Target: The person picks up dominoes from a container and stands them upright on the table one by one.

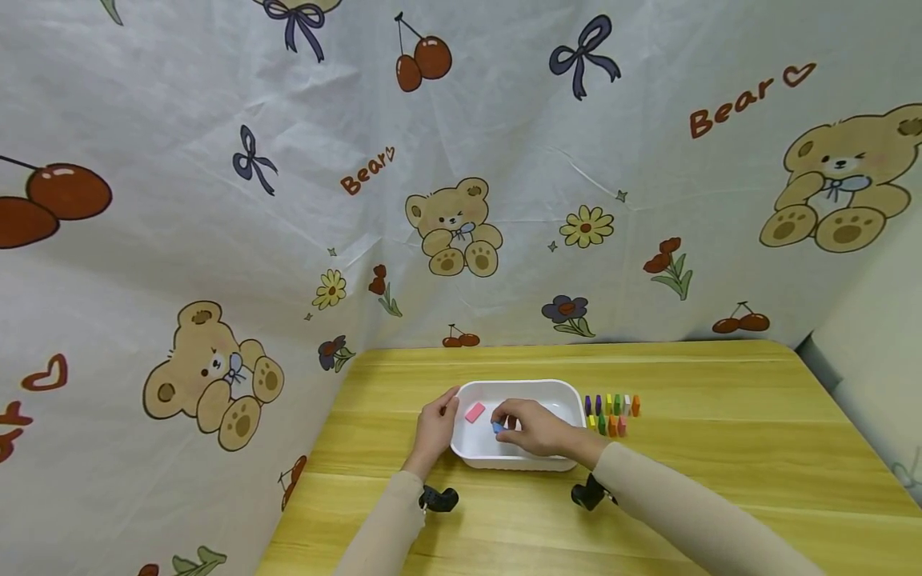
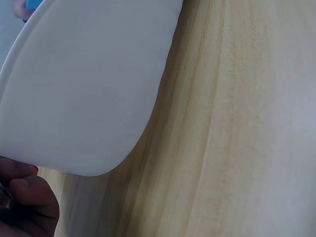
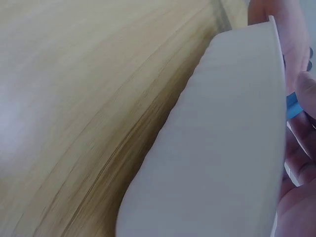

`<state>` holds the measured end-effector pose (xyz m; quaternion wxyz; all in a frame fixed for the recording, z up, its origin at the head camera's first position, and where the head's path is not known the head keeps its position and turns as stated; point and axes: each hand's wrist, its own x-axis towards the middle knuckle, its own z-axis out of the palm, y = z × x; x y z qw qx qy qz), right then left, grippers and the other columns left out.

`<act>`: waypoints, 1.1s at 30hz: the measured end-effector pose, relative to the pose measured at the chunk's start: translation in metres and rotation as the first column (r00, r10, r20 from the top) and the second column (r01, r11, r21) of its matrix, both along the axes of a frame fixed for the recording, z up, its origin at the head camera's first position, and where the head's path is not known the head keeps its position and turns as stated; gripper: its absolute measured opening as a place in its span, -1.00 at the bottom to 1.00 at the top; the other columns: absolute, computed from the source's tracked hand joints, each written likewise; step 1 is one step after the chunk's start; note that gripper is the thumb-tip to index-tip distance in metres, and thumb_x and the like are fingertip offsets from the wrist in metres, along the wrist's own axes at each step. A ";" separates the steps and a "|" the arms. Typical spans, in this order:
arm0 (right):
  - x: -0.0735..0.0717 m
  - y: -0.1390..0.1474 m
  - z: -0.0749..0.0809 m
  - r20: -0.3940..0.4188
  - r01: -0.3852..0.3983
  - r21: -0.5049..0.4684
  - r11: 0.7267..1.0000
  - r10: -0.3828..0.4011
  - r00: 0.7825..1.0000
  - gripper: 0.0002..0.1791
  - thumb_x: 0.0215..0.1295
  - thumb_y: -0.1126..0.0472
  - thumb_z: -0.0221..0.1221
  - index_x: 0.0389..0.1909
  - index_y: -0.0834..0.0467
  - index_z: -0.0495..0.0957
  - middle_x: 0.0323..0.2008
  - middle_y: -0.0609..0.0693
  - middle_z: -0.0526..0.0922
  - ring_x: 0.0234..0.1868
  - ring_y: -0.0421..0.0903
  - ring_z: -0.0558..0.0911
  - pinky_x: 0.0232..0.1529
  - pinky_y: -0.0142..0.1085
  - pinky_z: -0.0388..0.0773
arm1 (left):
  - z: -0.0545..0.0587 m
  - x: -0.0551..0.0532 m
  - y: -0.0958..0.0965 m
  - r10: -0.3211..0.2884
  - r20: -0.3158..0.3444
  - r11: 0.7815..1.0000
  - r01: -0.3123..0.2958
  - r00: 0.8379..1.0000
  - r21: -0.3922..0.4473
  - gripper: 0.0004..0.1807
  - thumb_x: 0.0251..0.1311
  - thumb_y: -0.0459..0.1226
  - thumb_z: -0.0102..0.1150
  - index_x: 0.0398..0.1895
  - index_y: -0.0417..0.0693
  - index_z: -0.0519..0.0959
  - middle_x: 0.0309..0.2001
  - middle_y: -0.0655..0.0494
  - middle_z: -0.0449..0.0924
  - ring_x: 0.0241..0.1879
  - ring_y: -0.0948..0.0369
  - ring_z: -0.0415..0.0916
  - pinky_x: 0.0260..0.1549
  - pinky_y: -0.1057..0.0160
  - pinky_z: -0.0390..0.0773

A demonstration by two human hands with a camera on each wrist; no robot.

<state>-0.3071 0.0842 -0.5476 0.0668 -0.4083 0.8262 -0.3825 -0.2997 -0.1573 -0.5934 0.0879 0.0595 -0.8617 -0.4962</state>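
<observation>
A white plastic tray (image 1: 519, 462) sits on the table, its near wall (image 2: 94, 94) filling much of the left wrist view. My left hand (image 1: 435, 424) grips the tray's left end, the fingertips right at the rim. Over the inside of the tray, my right hand (image 1: 536, 426) pinches a small blue block (image 1: 498, 428) between thumb and fingers. That blue block (image 3: 293, 105) also shows past the tray rim in the right wrist view. A flat pink block (image 1: 475, 412) lies in the left part of the tray.
Right of the tray, small coloured blocks stand upright in two rows, among them an orange block (image 1: 636, 406) and a pink block (image 1: 623, 426). The wooden table (image 1: 720, 448) extends to the right. A patterned cloth (image 1: 504, 144) hangs behind and to the left.
</observation>
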 end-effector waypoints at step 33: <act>0.012 0.072 0.009 0.081 0.106 -0.073 0.992 -0.100 0.992 -0.82 0.37 0.26 0.33 -0.07 0.08 0.61 -0.19 -0.02 0.69 -0.13 -0.22 0.61 -0.16 -0.34 0.63 | 0.000 -0.001 0.001 -0.016 0.018 1.000 0.016 1.000 0.012 -0.60 0.58 -0.12 0.02 0.37 0.08 0.57 0.36 0.02 0.56 0.33 0.03 0.51 0.27 -0.01 0.54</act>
